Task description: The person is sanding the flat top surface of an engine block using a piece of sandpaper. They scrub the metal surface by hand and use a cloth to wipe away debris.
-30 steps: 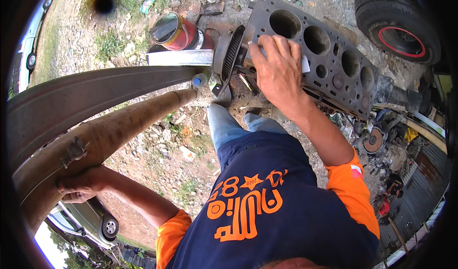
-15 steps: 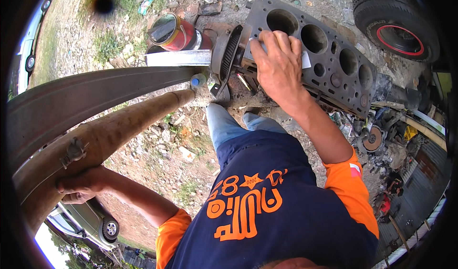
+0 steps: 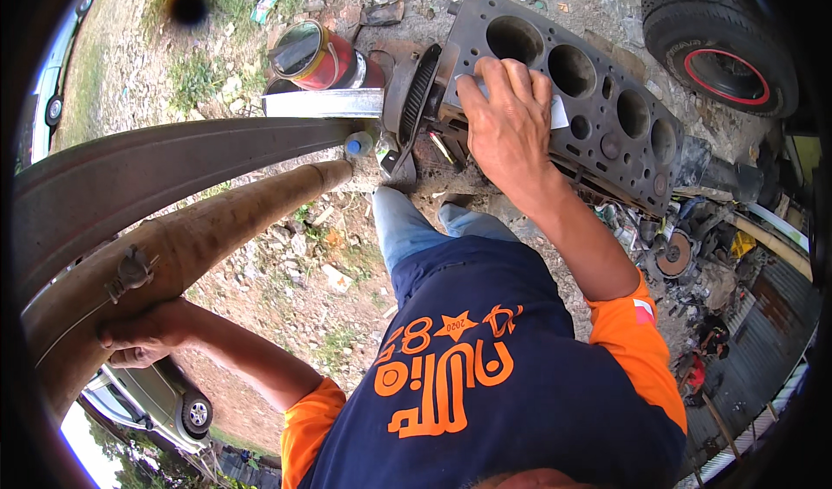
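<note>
My right hand (image 3: 507,129) rests with bent fingers on the top face of a grey engine block (image 3: 477,47), gripping a pale flat sheet (image 3: 559,114) that shows beside my fingers. The block's top has large round bores and smaller holes. My left hand (image 3: 143,337) is wrapped on the underside of a thick bamboo pole (image 3: 221,220). A dark steel beam (image 3: 156,164) runs above the pole. A dark ribbed round part (image 3: 416,90) sits against the block's left end.
A red can (image 3: 329,64) stands behind a silver channel (image 3: 321,106). A plastic bottle (image 3: 355,145) is near the beam's end. A tyre (image 3: 719,64) lies upper right, with scattered parts (image 3: 672,255) and corrugated sheet (image 3: 763,333) below. A parked vehicle (image 3: 165,402) shows lower left.
My right hand and the pale sheet have shifted very slightly along the block. My left hand stays on the pole, and the scene is otherwise nearly the same.
</note>
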Available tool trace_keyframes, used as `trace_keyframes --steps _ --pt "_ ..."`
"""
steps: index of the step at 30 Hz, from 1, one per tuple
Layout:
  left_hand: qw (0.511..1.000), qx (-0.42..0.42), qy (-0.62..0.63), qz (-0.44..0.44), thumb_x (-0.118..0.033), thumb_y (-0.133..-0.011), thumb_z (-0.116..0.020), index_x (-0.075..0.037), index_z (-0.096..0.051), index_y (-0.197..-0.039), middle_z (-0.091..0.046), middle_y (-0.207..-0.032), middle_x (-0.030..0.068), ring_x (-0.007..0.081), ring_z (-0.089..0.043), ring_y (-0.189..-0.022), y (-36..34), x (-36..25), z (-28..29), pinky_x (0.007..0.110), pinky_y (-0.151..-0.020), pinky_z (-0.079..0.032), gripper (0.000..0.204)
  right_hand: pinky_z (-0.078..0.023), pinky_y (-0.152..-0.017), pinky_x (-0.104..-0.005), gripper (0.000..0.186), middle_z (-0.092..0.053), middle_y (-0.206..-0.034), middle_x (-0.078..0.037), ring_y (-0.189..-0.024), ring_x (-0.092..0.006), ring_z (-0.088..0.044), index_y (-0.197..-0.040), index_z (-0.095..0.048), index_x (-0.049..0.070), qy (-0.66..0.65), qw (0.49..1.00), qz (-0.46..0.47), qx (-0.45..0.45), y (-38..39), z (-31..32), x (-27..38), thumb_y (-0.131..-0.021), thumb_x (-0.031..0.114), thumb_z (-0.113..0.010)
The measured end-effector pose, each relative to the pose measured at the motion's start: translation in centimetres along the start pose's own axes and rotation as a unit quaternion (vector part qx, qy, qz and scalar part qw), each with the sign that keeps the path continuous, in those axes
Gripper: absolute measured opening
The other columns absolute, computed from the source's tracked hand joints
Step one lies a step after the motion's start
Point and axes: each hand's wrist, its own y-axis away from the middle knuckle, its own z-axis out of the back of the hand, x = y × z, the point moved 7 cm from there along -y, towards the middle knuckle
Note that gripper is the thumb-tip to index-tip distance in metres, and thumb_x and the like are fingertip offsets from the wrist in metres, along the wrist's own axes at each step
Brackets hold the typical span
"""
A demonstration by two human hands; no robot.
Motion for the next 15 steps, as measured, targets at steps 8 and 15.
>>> trace_keyframes --steps 8,15 --pt "0.999 -0.002 0.011 0.034 -0.044 -0.103 -0.075 0.01 -0.054 -0.133 -0.065 -0.127 0.0247 0.0266 -0.071 -0.108 -0.2 1.2 0.7 0.042 -0.098 -0.062 0.066 -0.041 -0.093 -0.0438 0.02 -0.066 -0.113 -0.008 -0.109 -0.0251 -0.059 -0.102 -0.074 0.006 0.023 1.0 -0.007 0.017 -0.4 -0.4 -0.4 -0.086 0.016 -0.068" --pt "1.0 -0.006 0.012 -0.012 -0.04 -0.103 -0.074 0.01 -0.053 -0.108 -0.063 -0.104 0.0218 0.0241 -0.068 -0.091 -0.2 0.2 0.2 0.04 -0.085 -0.062 0.055 -0.04 -0.094 -0.0429 0.022 -0.065 -0.112 -0.008 -0.109 -0.0244 -0.058 -0.103 -0.075 0.005 0.025 1.0 -0.001 0.01 -1.0 -0.5 -1.1 -0.084 0.016 -0.069"
